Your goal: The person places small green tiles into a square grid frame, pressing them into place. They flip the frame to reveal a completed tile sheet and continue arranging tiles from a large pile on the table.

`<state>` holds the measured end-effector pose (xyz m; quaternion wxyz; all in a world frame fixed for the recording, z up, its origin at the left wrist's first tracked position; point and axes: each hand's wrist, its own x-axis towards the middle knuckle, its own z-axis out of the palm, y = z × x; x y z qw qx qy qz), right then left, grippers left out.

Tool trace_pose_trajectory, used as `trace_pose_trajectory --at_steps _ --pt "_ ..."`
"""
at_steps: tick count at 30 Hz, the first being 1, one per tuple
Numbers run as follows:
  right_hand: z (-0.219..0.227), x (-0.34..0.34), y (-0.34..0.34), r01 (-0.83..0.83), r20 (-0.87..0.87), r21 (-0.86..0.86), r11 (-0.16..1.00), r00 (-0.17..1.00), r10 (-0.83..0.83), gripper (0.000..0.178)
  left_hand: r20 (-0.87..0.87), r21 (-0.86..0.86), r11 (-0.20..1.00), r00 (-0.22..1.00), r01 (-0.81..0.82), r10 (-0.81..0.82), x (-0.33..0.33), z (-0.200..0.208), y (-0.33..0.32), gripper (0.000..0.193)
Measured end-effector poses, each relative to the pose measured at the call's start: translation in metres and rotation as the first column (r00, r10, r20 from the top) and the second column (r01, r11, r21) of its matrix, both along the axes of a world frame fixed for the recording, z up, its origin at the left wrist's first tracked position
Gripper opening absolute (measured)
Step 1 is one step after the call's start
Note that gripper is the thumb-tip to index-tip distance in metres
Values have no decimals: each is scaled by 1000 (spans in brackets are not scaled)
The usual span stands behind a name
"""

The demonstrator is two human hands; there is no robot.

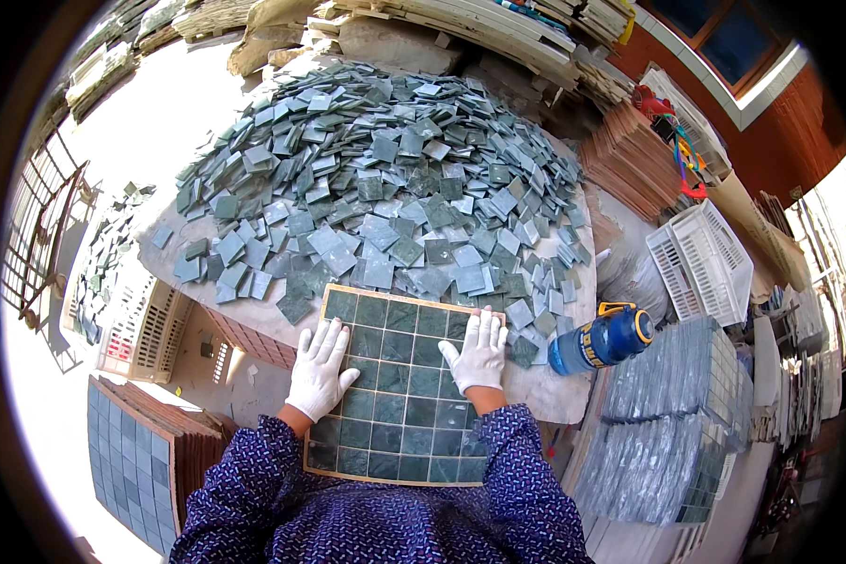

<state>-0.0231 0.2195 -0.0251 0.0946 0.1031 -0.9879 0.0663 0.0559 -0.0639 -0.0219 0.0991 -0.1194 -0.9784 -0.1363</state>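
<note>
A shallow wooden frame (395,483) lies at the near edge of the table, against my body, filled with rows of square green stone tiles (392,376). My left hand (320,368), in a white glove, rests flat with fingers stretched over the frame's left side. On the opposite side my gloved right hand (477,352) lies flat, fingers pointing away from me, across the right-hand tiles and the rim. Neither hand grips anything. Just beyond the frame's far edge, a big heap of loose green-grey tiles (385,150) spreads over the table.
The pale table (545,390) carries a blue water bottle (602,340) at its right edge. Plastic-wrapped tile stacks (658,423) and a white crate (700,258) stand on the right. On the left are another crate (146,329) and a stack of tiled panels (132,461).
</note>
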Motion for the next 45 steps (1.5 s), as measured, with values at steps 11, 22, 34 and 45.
trace_pose_trajectory --at_steps 11,22,34,45 --pt "-3 7 -168 -268 -48 -168 949 963 264 81 -117 406 908 979 -105 165 18 -9 -6 56" --pt "14 13 -52 -217 -2 17 976 976 218 81 -93 391 881 941 -266 326 19 -15 -5 60" --pt "10 138 -56 -361 105 -116 925 922 373 88 -130 368 897 942 -245 311 18 -20 -5 54" --pt "8 72 15 -120 -11 -33 992 993 120 78 56 61 978 979 -199 196 52 -13 -3 71"
